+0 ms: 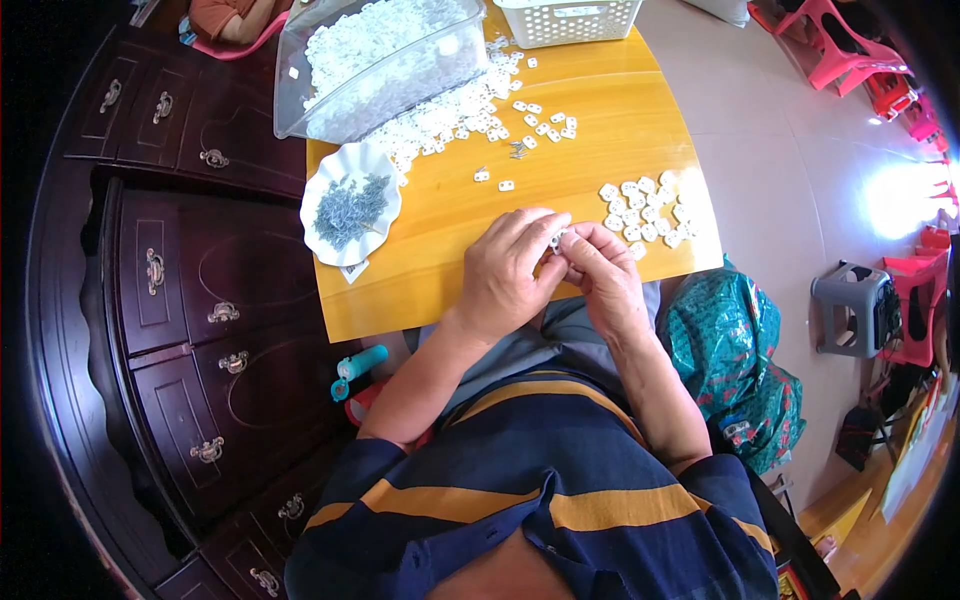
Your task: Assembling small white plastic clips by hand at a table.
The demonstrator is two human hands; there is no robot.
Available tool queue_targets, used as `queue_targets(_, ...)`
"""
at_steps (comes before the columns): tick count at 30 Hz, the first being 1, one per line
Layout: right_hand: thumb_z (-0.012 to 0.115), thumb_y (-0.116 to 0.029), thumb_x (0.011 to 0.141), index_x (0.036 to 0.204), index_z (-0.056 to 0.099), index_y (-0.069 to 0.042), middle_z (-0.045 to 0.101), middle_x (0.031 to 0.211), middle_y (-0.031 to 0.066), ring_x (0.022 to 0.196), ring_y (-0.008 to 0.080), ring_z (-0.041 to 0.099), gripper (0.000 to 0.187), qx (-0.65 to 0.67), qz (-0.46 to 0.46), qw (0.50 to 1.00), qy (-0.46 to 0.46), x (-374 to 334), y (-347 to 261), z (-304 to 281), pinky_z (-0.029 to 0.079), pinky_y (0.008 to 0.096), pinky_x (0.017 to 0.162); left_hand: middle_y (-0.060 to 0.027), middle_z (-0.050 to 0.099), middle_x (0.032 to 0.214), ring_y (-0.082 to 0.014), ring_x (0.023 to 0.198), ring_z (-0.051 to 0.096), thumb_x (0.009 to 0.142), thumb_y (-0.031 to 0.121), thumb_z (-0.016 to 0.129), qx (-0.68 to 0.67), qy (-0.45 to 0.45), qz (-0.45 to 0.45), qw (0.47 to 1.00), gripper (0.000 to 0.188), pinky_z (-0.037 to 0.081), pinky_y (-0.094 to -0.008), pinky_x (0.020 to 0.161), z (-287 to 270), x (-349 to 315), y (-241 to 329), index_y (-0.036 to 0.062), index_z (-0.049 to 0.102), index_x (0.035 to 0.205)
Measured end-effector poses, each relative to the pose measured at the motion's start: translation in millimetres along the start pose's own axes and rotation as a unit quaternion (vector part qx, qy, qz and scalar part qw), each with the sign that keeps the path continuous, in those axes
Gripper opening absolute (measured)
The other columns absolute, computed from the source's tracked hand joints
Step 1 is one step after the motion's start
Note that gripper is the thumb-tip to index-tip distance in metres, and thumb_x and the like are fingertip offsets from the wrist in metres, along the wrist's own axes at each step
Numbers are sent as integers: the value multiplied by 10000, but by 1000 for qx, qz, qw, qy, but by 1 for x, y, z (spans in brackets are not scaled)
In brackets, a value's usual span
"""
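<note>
Near the front edge of the wooden table (440,290), my left hand (508,268) and my right hand (606,278) meet with fingertips pinched around a small white plastic piece (557,240). Fingers hide most of that piece. To the right lies a group of small white two-holed plastic pieces (650,212). Beyond my hands sit a loose white piece (506,186) and another beside it (481,175). A few thin metal pins (518,150) lie farther up. On the left, a scalloped white dish (312,195) holds a heap of small grey metal pins (350,212).
A clear plastic bin (390,95) full of white pieces stands at the far left, with more spilled beside it. Behind is a white perforated basket (570,25). Dark wooden drawers (155,270) line the left; a green shiny bag (725,340) sits at the right.
</note>
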State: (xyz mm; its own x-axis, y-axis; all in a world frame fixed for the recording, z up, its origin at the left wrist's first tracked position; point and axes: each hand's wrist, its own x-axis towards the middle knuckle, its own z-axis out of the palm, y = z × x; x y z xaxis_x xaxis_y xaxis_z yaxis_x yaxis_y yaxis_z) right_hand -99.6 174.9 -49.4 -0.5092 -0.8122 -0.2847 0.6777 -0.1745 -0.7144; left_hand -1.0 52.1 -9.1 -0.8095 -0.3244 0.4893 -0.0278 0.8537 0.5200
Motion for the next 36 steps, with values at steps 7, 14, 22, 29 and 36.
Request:
queue_targets(7, 615, -226, 1026, 1030, 712, -84, 731, 953, 1, 805, 49, 640, 171, 13, 38, 999, 1, -1, -4, 1, 518, 219, 753, -144, 700, 1004, -315, 882, 684, 781, 40, 794, -97, -19, -59, 993, 354, 559, -388, 768, -3, -2, -2, 8, 693, 1118)
queue_targets(14, 633, -212, 1017, 970, 723, -49, 711, 886, -6, 779, 47, 618, 192, -46, 6, 999, -1, -1, -1, 2, 504, 220, 728, -153, 708, 1008, -306, 880, 693, 771, 27, 810, -92, -43, -56, 993, 356, 558, -375, 771, -9, -1, -3, 3, 703, 1109)
queue_targets(22, 656, -191, 992, 911, 733, -25, 659, 788, -28, 717, 48, 562, 200, -88, -36, 994, 49, 2, 1, 4, 465, 223, 694, -144, 712, 1012, -321, 888, 690, 769, 34, 799, -45, -40, -14, 998, 353, 560, -386, 771, -6, 3, -8, 14, 706, 1109)
queue_targets(29, 673, -192, 980, 890, 724, -2, 649, 761, -19, 715, 54, 561, 216, -104, -39, 992, 58, 2, -1, 4, 457, 222, 685, -104, 699, 931, -296, 834, 676, 814, 103, 757, -26, -29, 24, 999, 270, 552, -388, 709, -3, 5, -14, 35, 707, 1070)
queue_targets(36, 675, -184, 979, 887, 723, -5, 655, 764, -13, 723, 58, 567, 207, -115, -48, 989, 75, -9, -8, 4, 461, 225, 685, -109, 699, 915, -301, 804, 677, 834, 112, 744, -51, -25, 43, 997, 236, 551, -391, 693, 1, 5, -12, 36, 707, 1055)
